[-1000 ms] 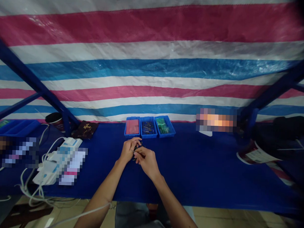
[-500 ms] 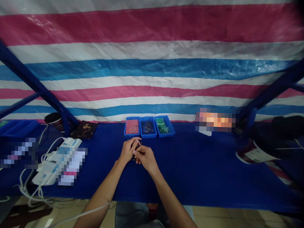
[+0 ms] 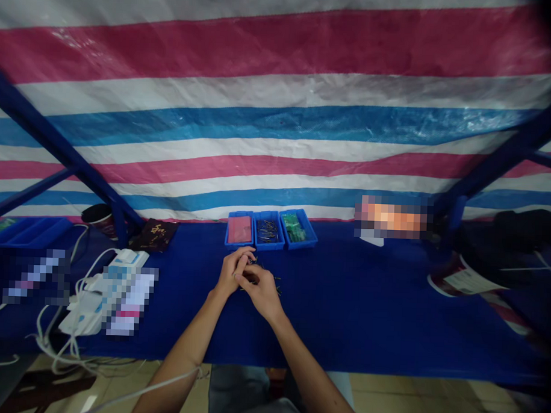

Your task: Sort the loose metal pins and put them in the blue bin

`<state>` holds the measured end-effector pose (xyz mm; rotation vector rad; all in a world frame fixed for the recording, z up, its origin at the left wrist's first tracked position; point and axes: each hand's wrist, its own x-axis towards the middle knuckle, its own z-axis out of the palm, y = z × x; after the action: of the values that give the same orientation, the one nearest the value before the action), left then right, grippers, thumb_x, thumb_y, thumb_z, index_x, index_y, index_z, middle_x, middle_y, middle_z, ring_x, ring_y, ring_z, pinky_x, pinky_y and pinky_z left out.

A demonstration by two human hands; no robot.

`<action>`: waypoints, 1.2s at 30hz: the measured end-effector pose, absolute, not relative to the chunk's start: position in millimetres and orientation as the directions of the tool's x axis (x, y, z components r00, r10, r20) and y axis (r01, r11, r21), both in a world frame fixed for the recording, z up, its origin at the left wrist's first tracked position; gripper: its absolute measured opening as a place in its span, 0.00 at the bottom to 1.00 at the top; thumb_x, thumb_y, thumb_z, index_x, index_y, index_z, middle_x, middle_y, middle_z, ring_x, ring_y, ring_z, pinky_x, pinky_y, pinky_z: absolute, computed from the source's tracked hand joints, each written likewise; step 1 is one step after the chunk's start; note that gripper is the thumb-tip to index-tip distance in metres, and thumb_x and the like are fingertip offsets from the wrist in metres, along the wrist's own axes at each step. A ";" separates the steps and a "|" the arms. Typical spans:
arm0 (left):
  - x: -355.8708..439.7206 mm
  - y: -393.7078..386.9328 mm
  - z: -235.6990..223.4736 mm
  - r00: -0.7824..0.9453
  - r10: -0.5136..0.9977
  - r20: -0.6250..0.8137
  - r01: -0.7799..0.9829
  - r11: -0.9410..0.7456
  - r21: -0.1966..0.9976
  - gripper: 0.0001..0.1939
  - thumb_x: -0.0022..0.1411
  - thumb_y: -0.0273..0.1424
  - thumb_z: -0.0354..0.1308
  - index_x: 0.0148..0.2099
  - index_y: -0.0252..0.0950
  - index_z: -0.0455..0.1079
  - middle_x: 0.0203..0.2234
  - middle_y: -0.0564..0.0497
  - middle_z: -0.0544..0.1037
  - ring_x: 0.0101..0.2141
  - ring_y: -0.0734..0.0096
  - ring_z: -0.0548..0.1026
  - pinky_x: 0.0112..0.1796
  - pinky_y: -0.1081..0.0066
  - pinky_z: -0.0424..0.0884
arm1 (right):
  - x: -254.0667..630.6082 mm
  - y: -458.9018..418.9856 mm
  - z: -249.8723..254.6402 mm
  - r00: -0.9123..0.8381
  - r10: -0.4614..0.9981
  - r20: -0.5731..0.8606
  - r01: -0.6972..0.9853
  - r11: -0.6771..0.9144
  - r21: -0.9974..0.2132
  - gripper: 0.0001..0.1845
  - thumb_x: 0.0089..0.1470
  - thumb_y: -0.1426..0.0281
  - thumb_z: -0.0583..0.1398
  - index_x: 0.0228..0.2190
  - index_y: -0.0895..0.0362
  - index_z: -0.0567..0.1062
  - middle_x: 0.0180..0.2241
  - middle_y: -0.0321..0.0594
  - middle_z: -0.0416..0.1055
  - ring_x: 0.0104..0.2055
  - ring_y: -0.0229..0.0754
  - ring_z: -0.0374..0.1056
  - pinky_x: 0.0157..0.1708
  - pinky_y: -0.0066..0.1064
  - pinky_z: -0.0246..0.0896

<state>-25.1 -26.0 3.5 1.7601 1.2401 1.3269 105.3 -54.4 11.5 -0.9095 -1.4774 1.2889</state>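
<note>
Backdrop: on my feed, one striped tarp fills the far side, with two pink bands and two blue bands split by white.

Frame: I count two blue steel braces, one slanting in at each side.

Desk: one long desk under a blue cover runs across my view.

Left end of desk: I have one power strip trailing white cables, one wide blue tray, one dark cup and one black pouch with gold marks. Three pixelated patches hide whatever lies there and beyond, two on this side and one on the right.

Hands: two, both mine to watch, the left hand and right hand meet at the desk's middle, just in front of the trays.

Small trays: three blue ones in a row; the left tray holds a pink pad, the middle tray a bundle of metal pins, the right tray something green.

Fingers: both sets are curled together, touching each other; I cannot tell if they clamp anything.

Pins: several thin dark pins lie on the desk beside the right hand, too small for me to count.
</note>
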 end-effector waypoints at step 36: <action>-25.9 -26.6 0.9 0.083 0.948 0.308 0.366 -0.316 0.875 0.24 0.70 0.44 0.47 0.39 0.33 0.78 0.31 0.47 0.81 0.34 0.64 0.78 0.37 0.70 0.72 | 88.3 -64.4 13.2 -0.090 0.968 0.233 0.051 0.238 -0.970 0.07 0.55 0.67 0.59 0.33 0.57 0.75 0.31 0.39 0.75 0.33 0.42 0.71 0.37 0.30 0.68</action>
<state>-25.9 -26.6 0.9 1.7546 1.3009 1.2229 88.3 -64.4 13.2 -1.0336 -1.4182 1.0606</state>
